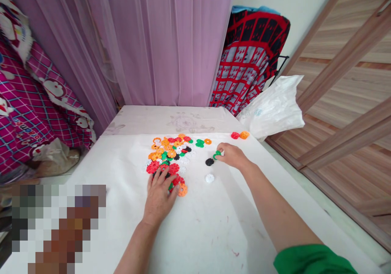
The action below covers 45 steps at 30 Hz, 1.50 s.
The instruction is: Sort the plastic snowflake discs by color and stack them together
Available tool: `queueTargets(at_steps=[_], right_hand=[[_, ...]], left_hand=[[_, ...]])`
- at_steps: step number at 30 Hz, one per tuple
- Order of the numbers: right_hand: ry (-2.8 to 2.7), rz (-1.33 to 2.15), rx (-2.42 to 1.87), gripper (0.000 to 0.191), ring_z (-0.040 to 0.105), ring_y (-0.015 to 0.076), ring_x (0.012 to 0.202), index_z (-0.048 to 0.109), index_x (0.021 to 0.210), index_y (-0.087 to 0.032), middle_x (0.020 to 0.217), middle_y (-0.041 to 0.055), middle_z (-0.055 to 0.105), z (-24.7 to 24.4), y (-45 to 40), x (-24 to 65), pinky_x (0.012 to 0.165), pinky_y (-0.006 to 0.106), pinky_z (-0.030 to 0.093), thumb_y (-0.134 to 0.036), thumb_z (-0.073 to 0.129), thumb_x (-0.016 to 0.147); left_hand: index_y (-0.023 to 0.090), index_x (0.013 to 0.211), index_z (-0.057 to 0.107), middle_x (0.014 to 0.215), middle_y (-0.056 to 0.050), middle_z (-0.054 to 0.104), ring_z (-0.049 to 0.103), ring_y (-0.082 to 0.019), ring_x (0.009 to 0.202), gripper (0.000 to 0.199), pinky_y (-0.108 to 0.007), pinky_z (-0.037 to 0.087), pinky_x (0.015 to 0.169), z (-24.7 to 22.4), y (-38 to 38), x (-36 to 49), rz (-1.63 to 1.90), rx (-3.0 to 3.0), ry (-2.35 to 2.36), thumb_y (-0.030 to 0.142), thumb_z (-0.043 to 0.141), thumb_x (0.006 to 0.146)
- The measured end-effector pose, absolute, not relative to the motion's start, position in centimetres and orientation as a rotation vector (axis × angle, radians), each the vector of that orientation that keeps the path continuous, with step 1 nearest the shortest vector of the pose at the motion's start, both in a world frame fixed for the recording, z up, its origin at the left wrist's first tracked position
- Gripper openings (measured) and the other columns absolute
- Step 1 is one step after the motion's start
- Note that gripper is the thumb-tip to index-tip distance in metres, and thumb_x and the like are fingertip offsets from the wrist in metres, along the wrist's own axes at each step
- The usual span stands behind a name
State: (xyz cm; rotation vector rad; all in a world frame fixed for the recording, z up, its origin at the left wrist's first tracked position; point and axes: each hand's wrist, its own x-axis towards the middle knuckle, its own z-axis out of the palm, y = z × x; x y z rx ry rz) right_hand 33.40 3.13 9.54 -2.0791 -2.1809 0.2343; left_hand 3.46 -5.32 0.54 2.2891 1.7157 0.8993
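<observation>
1. A green flower-shaped piece is pinched by the fingers of the right hand, just right of centre. Whether a second one is tucked under there can't be told.
2. The left hand is laid over the lower end of the mixed pile, left of centre, fingers loosely spread, nothing seen gripped.
3. Handling, just a guess: thin plastic, so light, stiffish, a bit slippery, not easily broken. Best taken by the notched rim, thumb and fingertip on opposite edges.
4. Loose ones counted near the right hand: one black piece, one white piece below it, one orange piece above, beside a green cluster (overlapped, no sure count).
5. Farther right, one red bunch and one orange bunch are set side by side, maybe stacked.
6. Pile total? Can't be counted, too much overlap. Everything's carried by one white-covered counter.
</observation>
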Motion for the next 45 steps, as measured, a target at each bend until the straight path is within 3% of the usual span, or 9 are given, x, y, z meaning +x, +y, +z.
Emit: queueTargets(at_steps=[12,16,19,24,29,33,37,45], right_hand=[[-2.284,0.268,-2.115,0.023,0.063,0.0174,0.093,0.065,0.099,-0.024,0.104,0.0016,0.069,7.3,5.0,34.8,0.070,0.023,0.041,-0.030,0.067,0.077],[-2.230,0.268,-2.113,0.028,0.063,0.0173,0.093,0.065,0.106,-0.025,0.109,0.0016,0.069,7.6,4.6,35.2,0.071,0.024,0.041,-0.031,0.066,0.079],[-2.229,0.181,-2.097,0.018,0.063,0.0162,0.089,0.067,0.101,-0.024,0.109,0.0025,0.068,8.6,3.8,34.7,0.071,0.024,0.041,-0.029,0.059,0.086],[-2.383,0.259,-1.732,0.018,0.062,0.0132,0.085,0.070,0.089,-0.023,0.100,0.0016,0.068,9.9,1.2,29.2,0.074,0.023,0.040,-0.019,0.052,0.089],[-2.583,0.425,-1.336,0.020,0.061,0.0152,0.093,0.068,0.104,-0.025,0.104,0.0021,0.066,8.5,-2.2,21.2,0.078,0.025,0.043,-0.028,0.061,0.087],[-2.627,0.364,-1.444,0.032,0.060,0.0203,0.095,0.066,0.105,-0.022,0.106,0.0059,0.065,7.3,-3.6,17.4,0.077,0.029,0.046,-0.044,0.065,0.081],[-2.630,0.304,-1.601,0.024,0.061,0.0213,0.098,0.066,0.103,-0.021,0.108,0.0076,0.065,7.2,-3.6,16.3,0.076,0.029,0.047,-0.032,0.058,0.084],[-2.394,0.379,-1.620,0.030,0.064,0.0189,0.091,0.064,0.109,-0.023,0.107,0.0046,0.069,7.3,-2.6,18.8,0.078,0.028,0.046,-0.027,0.059,0.079]], left_hand=[[0.028,0.106,0.071,0.131,-0.007,0.064,0.051,-0.032,0.129,0.028,-0.061,0.034,0.108,-0.2,-4.6,2.8,1.132,2.153,1.723,0.035,0.051,0.088],[0.024,0.107,0.070,0.128,-0.008,0.065,0.056,-0.026,0.123,0.029,-0.052,0.039,0.109,-0.5,-3.8,2.0,1.395,1.944,1.691,0.028,0.047,0.089],[0.024,0.111,0.068,0.130,-0.007,0.063,0.054,-0.023,0.126,0.032,-0.046,0.038,0.112,-0.5,-3.6,1.7,1.522,1.754,1.653,0.025,0.046,0.088],[0.025,0.116,0.067,0.136,-0.004,0.060,0.051,-0.021,0.130,0.034,-0.041,0.033,0.116,0.0,-3.8,1.8,1.633,1.407,1.655,0.023,0.046,0.089],[0.024,0.117,0.066,0.137,-0.005,0.060,0.050,-0.020,0.132,0.033,-0.040,0.031,0.117,0.5,-3.8,1.6,1.675,1.127,1.653,0.025,0.049,0.088],[0.023,0.118,0.065,0.135,-0.005,0.061,0.051,-0.020,0.131,0.034,-0.040,0.033,0.116,0.3,-3.6,1.4,1.691,1.001,1.624,0.025,0.051,0.087],[0.022,0.118,0.065,0.133,-0.006,0.062,0.052,-0.020,0.130,0.034,-0.040,0.033,0.116,0.1,-3.4,1.5,1.710,0.988,1.588,0.024,0.052,0.086],[0.022,0.117,0.065,0.131,-0.005,0.064,0.053,-0.019,0.128,0.033,-0.038,0.035,0.114,0.4,-3.5,1.8,1.695,1.000,1.565,0.023,0.051,0.086]])
